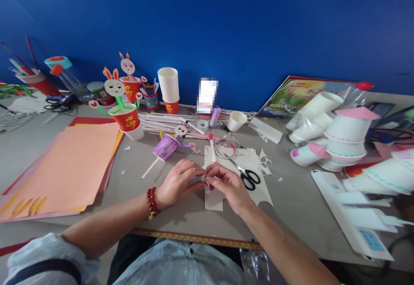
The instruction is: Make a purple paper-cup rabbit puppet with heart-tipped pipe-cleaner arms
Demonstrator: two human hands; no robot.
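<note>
Near the hands (176, 181), scissors (243, 173), tape roll (234, 150), red-capped marker (212, 148).

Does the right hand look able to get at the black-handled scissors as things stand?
Probably yes: the scissors lie close beside the right hand on white paper, and nothing seems to cover them. That hand looks busy with the left hand, though, so would likely need freeing first.
</note>
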